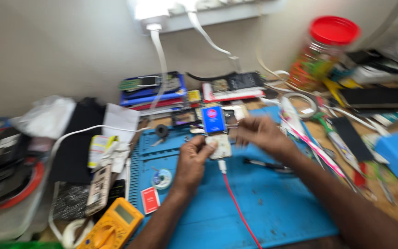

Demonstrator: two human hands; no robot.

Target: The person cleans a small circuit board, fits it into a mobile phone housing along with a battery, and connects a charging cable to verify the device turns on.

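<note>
My left hand (pixel 193 161) grips a small whitish device (pixel 220 146) above the blue work mat (pixel 272 203). A red cable (pixel 238 207) runs from the device's lower end toward me. A small module with a lit blue screen (pixel 213 119) stands at the top of the device. My right hand (pixel 260 134) is just right of the blue screen, its fingers pinched at the module's side; the frame is blurred and what the fingers pinch cannot be made out.
A yellow multimeter (pixel 111 226) lies at the mat's near left, with a small red box (pixel 150 199) and a solder reel (pixel 162 177) beside it. A red-lidded jar (pixel 321 53) stands back right. Phones, tape rolls, cables and tools crowd both sides.
</note>
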